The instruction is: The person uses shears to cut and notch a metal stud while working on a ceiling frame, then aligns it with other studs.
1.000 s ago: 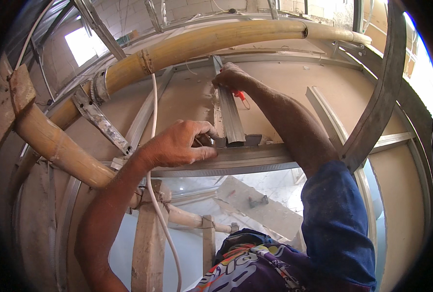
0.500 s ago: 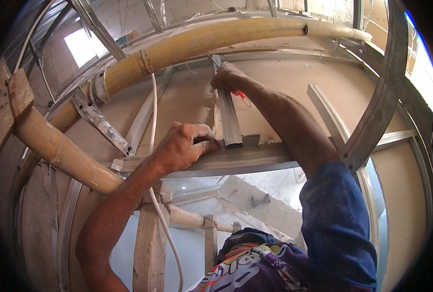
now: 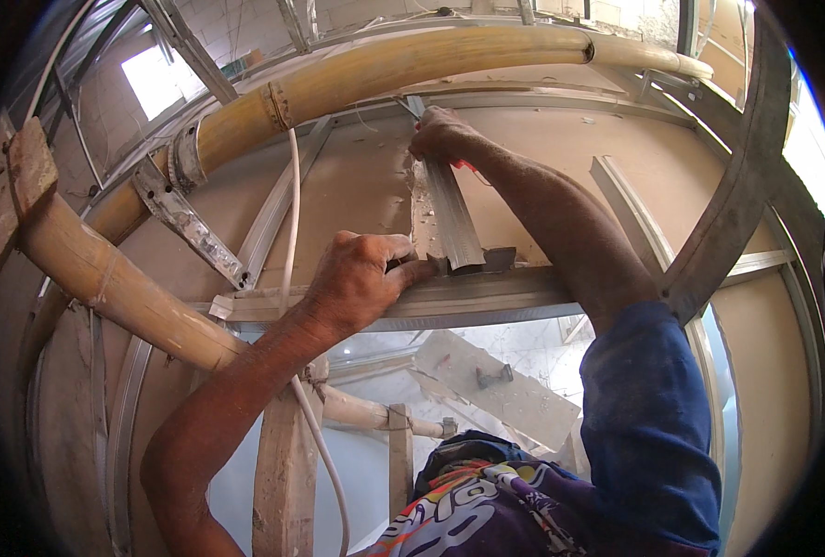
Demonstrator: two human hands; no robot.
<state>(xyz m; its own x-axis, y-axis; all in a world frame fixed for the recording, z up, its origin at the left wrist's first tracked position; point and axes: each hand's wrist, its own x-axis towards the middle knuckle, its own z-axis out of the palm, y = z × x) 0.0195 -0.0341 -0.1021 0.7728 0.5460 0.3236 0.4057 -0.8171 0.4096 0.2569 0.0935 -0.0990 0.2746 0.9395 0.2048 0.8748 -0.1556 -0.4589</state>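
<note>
A light metal channel (image 3: 454,223) lies lengthwise over the brown board, its near end by a metal cross channel (image 3: 487,295). My left hand (image 3: 361,278) is closed, thumb and forefinger pinched beside a bent metal tab at that end; what lies between the fingertips is hidden. Farther off, my right hand (image 3: 442,137) is closed in a fist over the channel's far part. A red handle (image 3: 465,166) pokes out below its wrist, and the rest of that tool is covered by the hand. Crumbs lie along a board joint (image 3: 422,204) left of the channel.
A thick bamboo pole (image 3: 385,74) arches across the far side; another bamboo pole (image 3: 153,302) slants in at left. A white cable (image 3: 292,223) hangs past my left forearm. A curved metal stud (image 3: 742,167) stands at right. Through the opening below shows a board piece (image 3: 501,381).
The channel's near end has shifted slightly right, baring more of the crumb-strewn joint. My left fingertips have moved a little right; my right hand stays closed near the far end.
</note>
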